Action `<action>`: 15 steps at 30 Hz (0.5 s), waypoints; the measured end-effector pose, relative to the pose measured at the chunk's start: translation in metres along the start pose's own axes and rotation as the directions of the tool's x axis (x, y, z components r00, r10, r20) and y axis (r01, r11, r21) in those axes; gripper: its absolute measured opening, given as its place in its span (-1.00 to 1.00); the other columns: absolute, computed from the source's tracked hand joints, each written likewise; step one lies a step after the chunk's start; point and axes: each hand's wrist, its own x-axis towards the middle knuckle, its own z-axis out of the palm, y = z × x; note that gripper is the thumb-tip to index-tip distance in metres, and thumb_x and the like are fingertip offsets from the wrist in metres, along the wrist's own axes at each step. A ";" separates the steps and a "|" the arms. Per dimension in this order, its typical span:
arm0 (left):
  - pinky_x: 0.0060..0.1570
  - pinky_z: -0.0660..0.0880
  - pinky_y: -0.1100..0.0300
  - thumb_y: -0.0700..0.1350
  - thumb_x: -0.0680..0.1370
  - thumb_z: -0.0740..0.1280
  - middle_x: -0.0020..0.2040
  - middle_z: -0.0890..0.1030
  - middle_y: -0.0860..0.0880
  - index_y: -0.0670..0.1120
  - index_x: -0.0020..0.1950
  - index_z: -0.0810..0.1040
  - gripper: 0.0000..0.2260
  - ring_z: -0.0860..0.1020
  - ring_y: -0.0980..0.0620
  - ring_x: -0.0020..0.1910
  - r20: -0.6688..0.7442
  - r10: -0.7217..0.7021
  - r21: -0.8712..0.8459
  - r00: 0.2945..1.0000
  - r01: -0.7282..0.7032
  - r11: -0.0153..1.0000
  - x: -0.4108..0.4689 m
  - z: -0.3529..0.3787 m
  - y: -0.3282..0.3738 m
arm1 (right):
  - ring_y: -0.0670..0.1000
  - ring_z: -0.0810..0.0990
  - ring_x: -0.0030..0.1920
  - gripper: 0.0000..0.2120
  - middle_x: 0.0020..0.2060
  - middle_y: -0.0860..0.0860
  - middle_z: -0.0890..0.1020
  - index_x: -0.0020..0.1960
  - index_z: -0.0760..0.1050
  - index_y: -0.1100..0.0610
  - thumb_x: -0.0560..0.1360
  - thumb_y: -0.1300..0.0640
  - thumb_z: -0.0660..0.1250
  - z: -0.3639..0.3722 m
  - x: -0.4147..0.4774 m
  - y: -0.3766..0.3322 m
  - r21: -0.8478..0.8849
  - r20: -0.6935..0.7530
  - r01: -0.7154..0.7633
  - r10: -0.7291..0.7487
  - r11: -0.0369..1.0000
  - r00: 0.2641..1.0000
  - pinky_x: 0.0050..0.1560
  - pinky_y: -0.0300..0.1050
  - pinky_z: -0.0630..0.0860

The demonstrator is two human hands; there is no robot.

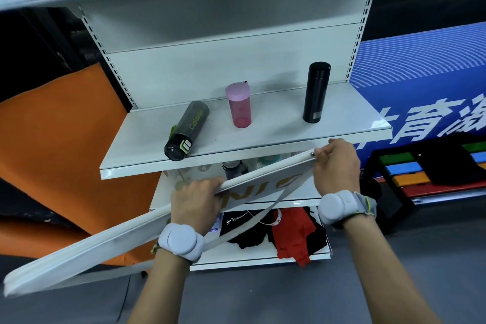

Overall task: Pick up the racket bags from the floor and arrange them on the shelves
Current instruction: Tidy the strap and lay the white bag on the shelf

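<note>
A long white racket bag (86,247) with gold lettering slants from the lower left up to the right, in front of the white shelf unit. My left hand (196,202) grips its upper edge near the middle. At its top right end, my right hand (336,160) pinches the zipper pull just under the front lip of the bottle shelf (289,139). A white strap hangs down from the bag. Both wrists wear pale round bands.
On the bottle shelf a dark bottle (186,130) lies on its side, with a pink bottle (238,108) and a black flask (315,92) upright. Lower shelves hold more bottles and red and black clothing (289,231). An orange panel stands left, a blue banner and coloured rack right.
</note>
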 end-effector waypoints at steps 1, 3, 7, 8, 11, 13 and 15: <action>-0.27 0.34 0.15 0.07 0.53 0.29 -0.15 0.69 -0.01 0.13 0.06 0.58 -0.85 0.62 -0.17 -0.13 -0.011 0.009 0.001 1.000 -0.009 1.000 0.001 -0.002 0.000 | 0.22 0.52 0.07 -0.87 0.13 0.16 0.55 -0.05 0.52 0.23 0.57 0.15 0.31 -0.004 0.004 0.004 -0.002 -0.018 -0.015 0.015 1.000 1.000 0.04 -0.04 0.37; -0.29 0.39 0.15 0.07 0.53 0.29 -0.18 0.69 -0.01 0.13 0.05 0.59 -0.85 0.62 -0.17 -0.17 -0.025 0.017 -0.007 1.000 -0.017 1.000 0.003 -0.006 -0.002 | 0.26 0.54 0.00 -0.85 0.09 0.16 0.52 -0.05 0.50 0.20 0.57 0.11 0.31 -0.011 0.010 0.012 -0.017 -0.052 -0.070 0.069 0.997 0.996 0.01 0.03 0.43; -0.33 0.30 0.17 0.05 0.52 0.30 -0.21 0.68 0.02 0.21 0.05 0.60 -0.85 0.62 -0.14 -0.19 -0.048 0.037 -0.010 0.998 -0.038 0.999 0.005 -0.010 0.002 | 0.33 0.56 -0.01 -0.77 0.10 0.22 0.53 0.00 0.58 0.17 0.56 0.00 0.32 -0.023 0.018 0.027 -0.113 -0.040 -0.221 0.218 0.969 0.975 -0.02 0.08 0.48; -0.32 0.31 0.18 0.04 0.52 0.30 -0.19 0.69 0.02 0.23 0.07 0.61 -0.83 0.63 -0.13 -0.19 -0.054 0.044 -0.007 0.998 -0.044 0.999 0.005 -0.010 0.004 | 0.33 0.57 0.00 -0.76 0.10 0.22 0.54 0.01 0.59 0.16 0.55 -0.02 0.33 -0.024 0.018 0.028 -0.121 -0.029 -0.234 0.232 0.965 0.972 -0.01 0.08 0.49; -0.28 0.39 0.16 0.03 0.52 0.29 -0.15 0.70 0.02 0.23 0.10 0.60 -0.80 0.64 -0.12 -0.16 -0.053 0.058 -0.003 0.997 -0.058 0.998 0.011 -0.009 0.017 | 0.33 0.57 0.03 -0.77 0.09 0.22 0.55 0.03 0.56 0.16 0.56 -0.01 0.32 -0.031 0.016 0.031 -0.128 -0.065 -0.259 0.252 0.957 0.965 -0.03 0.08 0.49; -0.23 0.44 0.14 0.03 0.52 0.26 -0.12 0.70 0.02 0.21 0.10 0.58 -0.80 0.63 -0.12 -0.11 -0.013 0.091 0.000 0.996 -0.091 0.996 0.020 -0.005 0.036 | 0.33 0.56 0.04 -0.78 0.12 0.23 0.52 0.10 0.49 0.16 0.56 0.04 0.32 -0.042 0.018 0.039 -0.174 -0.089 -0.290 0.278 0.941 0.956 -0.02 0.09 0.47; -0.21 0.42 0.12 0.03 0.53 0.26 -0.11 0.69 0.01 0.19 0.11 0.58 -0.80 0.62 -0.12 -0.08 0.027 0.106 -0.011 0.994 -0.105 0.994 0.024 -0.006 0.045 | 0.32 0.49 0.11 -0.71 0.18 0.24 0.46 0.20 0.42 0.15 0.51 0.15 0.35 -0.045 0.015 0.041 -0.271 -0.073 -0.264 0.254 0.926 0.964 0.05 0.13 0.47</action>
